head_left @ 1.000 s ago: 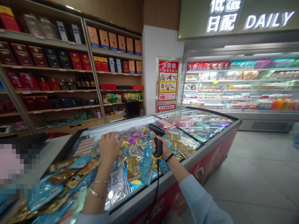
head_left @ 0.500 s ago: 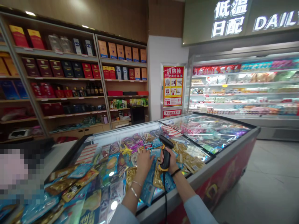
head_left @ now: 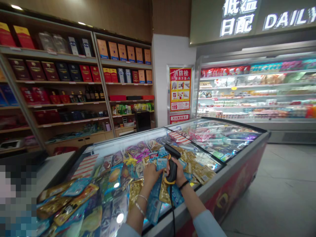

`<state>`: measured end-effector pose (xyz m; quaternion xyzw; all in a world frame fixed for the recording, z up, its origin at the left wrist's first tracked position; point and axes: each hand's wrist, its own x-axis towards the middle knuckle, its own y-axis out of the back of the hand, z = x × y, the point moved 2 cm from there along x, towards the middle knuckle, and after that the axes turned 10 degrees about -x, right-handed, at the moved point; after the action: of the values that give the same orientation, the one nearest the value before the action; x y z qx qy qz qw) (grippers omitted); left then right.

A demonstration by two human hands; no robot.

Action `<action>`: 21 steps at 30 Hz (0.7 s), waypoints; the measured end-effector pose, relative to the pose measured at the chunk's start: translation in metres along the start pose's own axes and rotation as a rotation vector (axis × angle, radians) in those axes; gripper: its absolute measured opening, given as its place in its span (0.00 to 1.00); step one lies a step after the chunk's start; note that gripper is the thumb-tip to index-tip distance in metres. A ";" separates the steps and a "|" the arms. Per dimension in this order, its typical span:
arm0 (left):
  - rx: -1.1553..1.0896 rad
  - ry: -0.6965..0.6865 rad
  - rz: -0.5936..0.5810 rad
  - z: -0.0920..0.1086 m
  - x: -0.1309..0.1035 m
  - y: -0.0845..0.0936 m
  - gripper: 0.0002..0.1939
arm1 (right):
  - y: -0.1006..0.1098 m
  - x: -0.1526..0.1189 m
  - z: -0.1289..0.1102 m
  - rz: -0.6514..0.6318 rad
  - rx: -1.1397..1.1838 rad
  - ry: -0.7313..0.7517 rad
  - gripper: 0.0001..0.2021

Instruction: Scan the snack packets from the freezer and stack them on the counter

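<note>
My right hand point(head_left: 178, 171) is wrapped round the handle of a black and yellow barcode scanner point(head_left: 172, 169), whose head tilts over the packets and whose cable hangs down towards me. Close on its left, my left hand point(head_left: 151, 176) has its thumb against the lower edge of a light-blue snack packet point(head_left: 162, 163); its other fingertips are partly hidden. Gold packets point(head_left: 135, 192) and blue packets point(head_left: 153, 209) lie under and around both hands on the glass top of a chest freezer point(head_left: 237, 168).
More gold and blue packets point(head_left: 74, 204) are heaped at the freezer's left end. Shelves of boxed goods point(head_left: 66, 82) line the left wall. A lit refrigerated display point(head_left: 256, 89) stands at the back right. Pale floor point(head_left: 278, 184) runs along the freezer's right side.
The view has shifted slightly, so the shelves and freezer sit further left. My left fingers look more curled by the light-blue packet. The scanner stays in my right hand.
</note>
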<state>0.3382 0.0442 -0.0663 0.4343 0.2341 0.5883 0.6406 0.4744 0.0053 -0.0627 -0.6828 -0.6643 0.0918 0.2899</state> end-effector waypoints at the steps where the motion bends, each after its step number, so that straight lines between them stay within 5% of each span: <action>1: -0.011 0.015 -0.023 -0.001 0.002 0.000 0.18 | 0.001 0.000 0.001 -0.003 0.007 0.003 0.19; 9: -0.253 -0.004 -0.026 -0.013 0.013 0.002 0.13 | 0.006 0.003 0.008 0.028 0.040 -0.004 0.21; 21: -0.781 0.094 0.242 -0.051 0.028 0.010 0.09 | 0.004 -0.003 0.003 0.026 0.017 -0.024 0.20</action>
<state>0.2964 0.0844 -0.0781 0.1555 -0.0305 0.7231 0.6723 0.4762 0.0035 -0.0679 -0.6876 -0.6581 0.1094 0.2866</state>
